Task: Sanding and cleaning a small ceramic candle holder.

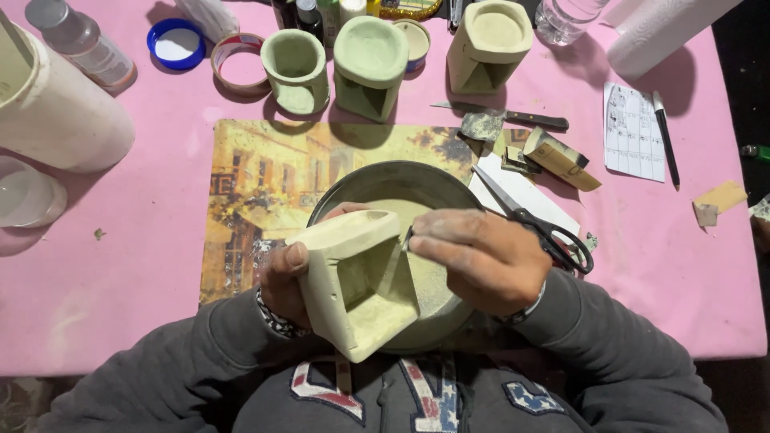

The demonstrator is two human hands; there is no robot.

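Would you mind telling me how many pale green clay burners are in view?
3: one held in the left hand over the bowl, and two standing at the table's far edge, centre and right.

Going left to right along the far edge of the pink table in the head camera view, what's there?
Clear bottle → blue lid → pink-rimmed ring → round green pot → green burner → paler burner → clear plastic cup → paper towel roll.
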